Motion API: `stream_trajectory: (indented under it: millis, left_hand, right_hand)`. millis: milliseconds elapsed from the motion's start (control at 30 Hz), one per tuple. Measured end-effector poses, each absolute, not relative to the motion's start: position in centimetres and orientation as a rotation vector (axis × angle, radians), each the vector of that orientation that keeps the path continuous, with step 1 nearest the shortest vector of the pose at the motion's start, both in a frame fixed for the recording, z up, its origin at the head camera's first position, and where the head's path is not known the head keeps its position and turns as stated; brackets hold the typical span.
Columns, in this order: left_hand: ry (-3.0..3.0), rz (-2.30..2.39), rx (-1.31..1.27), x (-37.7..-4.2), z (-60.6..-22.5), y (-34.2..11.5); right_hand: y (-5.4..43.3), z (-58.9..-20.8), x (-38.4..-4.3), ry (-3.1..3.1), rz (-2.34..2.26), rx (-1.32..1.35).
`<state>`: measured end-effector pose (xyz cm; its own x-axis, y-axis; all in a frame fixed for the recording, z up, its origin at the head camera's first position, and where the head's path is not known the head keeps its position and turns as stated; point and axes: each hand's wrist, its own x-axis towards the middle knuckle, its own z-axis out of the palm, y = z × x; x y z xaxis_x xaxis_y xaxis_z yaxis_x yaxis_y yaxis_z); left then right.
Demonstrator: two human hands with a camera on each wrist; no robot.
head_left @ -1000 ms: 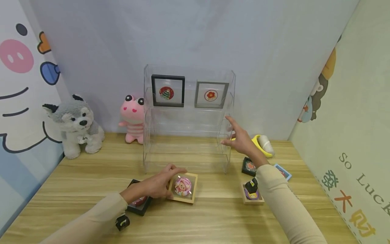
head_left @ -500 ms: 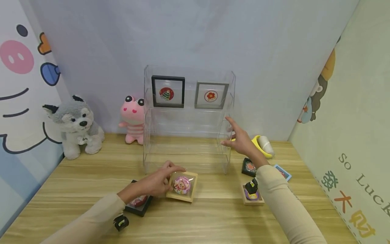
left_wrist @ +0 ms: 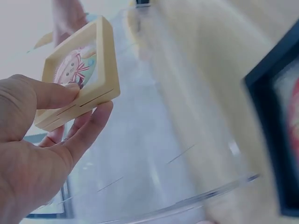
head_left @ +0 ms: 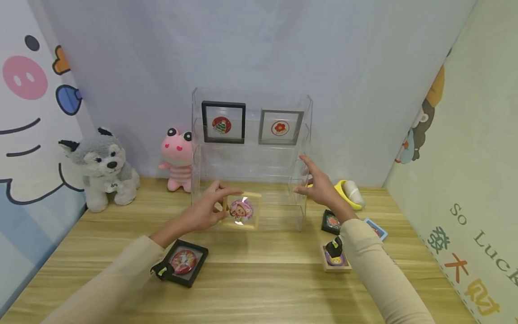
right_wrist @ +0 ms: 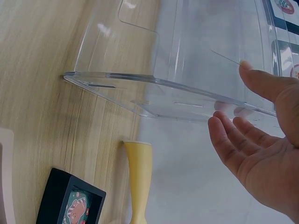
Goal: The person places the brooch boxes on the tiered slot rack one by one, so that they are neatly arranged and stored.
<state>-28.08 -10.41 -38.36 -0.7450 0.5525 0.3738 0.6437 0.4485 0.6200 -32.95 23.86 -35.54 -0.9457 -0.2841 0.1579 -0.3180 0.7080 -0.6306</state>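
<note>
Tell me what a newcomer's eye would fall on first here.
Probably the clear rack mid-scene, with a black frame and a gray frame side by side up high on it. Low at its front, the left hand grips a pale wooden frame with a pink badge inside. To the rack's left sit a gray-and-white plush husky and a pink plush toy.

Centre: rack (head_left: 251,172) on table (head_left: 259,294), two frames (head_left: 222,125) side by side in its upper part, held frame (head_left: 243,211) before its lower tiers. Left: plush frog (head_left: 177,155) beside rack, plush dog (head_left: 107,168) farther out. Lower left: single frame (head_left: 185,263). Lower right: three frames (head_left: 332,222).
</note>
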Motion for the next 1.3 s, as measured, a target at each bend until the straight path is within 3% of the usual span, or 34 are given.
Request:
stream_trajectory:
  millis: [667, 1300]
  left_hand:
    - [-2.478, -1.049, -0.865, -33.4, -31.0, -11.8]
    - [-2.535, -0.799, -0.78, -36.9, -30.6, -12.2]
  right_hand:
    - [23.8, -35.6, -33.0, -2.854, 1.068, 0.509]
    - [23.8, -35.8, -33.2, -2.831, 1.064, 0.523]
